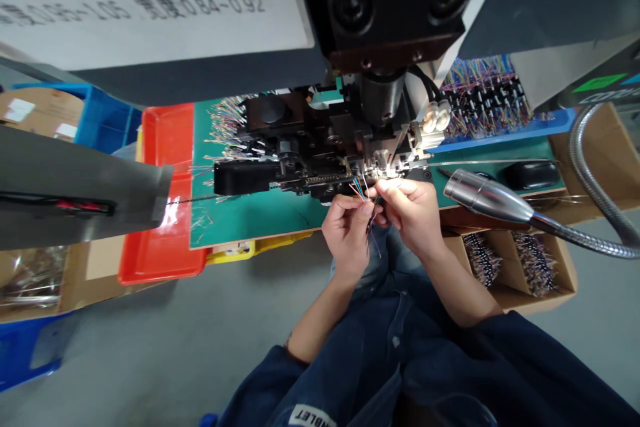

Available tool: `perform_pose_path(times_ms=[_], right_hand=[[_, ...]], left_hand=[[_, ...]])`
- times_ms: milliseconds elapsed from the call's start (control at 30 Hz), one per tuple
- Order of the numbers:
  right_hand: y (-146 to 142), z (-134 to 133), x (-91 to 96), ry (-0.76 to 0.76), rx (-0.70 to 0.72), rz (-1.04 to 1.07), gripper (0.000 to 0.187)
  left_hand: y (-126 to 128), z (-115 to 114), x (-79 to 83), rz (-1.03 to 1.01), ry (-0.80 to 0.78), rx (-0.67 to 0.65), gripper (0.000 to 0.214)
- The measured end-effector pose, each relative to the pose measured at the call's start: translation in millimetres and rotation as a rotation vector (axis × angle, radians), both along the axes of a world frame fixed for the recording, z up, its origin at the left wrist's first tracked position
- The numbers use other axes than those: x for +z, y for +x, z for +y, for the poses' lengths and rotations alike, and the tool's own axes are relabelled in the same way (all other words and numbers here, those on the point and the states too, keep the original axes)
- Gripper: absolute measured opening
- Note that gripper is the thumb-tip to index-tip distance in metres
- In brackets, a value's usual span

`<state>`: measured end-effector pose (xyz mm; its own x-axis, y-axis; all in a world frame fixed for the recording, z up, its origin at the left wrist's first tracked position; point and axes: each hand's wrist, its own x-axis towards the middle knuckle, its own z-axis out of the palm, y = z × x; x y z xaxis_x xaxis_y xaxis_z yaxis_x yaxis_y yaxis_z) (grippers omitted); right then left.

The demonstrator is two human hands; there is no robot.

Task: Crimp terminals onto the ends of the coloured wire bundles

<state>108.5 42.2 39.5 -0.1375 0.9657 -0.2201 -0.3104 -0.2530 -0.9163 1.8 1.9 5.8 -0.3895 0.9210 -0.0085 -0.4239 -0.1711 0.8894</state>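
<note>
**Coloured wires [361, 191] pinched in both hands at the terminal crimping press [320, 140]**

The wires sit just in front of the press head, at the near edge of the green work mat [250, 210], with blue, orange and white strands fanning out between the hands and dark tails hanging below. They look thin and flexible, and their tips reach toward the brightly lit tooling, though the exact ends are too small to make out.

The left hand [347, 237] is curled closed, with thumb and fingers gripping the bunch from the near side. The right hand [407, 213] is also closed, its fingertips [383, 190] pinching the wires closer to the press.

A good deal of work appears done. Rows of dark-bodied wire bundles [485, 97] stand along the far right behind the blue tray [500, 133], and more bundles [535, 263] lie in a divided cardboard box [510, 270] at near right. Loose wire ends [225, 127] also fan out on the far left of the press. How much remains cannot be told from this view.

A gooseneck lamp [485, 203] reaches in from the right, and a red tray [160, 200] lies to the left.
</note>
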Motion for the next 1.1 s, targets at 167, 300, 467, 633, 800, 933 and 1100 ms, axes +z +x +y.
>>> perform_pose_path(times_ms=[167,300,467,633,800,933,1100], right_hand=[[-0.7,-0.5,1.4,-0.001,-0.002,-0.014,0.035],[-0.7,-0.5,1.4,0.002,0.000,-0.037,0.035],[1.1,0.4,3.0,0.051,0.022,-0.046,0.032],[3.9,0.1,6.6,0.128,0.076,-0.122,0.030],[4.8,-1.8,3.7,0.108,0.067,-0.102,0.032],[4.0,-2.6,-1.6,0.064,0.023,-0.053,0.034],[2.0,-2.9,-2.7,0.023,-0.010,0.006,0.031]], left_hand=[[-0.1,0.0,-1.4,0.011,0.034,0.017,0.026],[0.0,-0.3,-2.1,0.014,0.042,0.018,0.023],[-0.1,0.3,-2.0,0.028,0.036,0.028,0.028],[1.0,-1.4,-1.4,0.009,0.037,-0.018,0.031],[0.5,-2.8,-2.2,-0.030,0.023,-0.054,0.031],[0.0,-0.8,-3.0,-0.037,-0.006,-0.017,0.039],[1.2,2.7,-1.8,-0.047,0.031,0.009,0.037]])
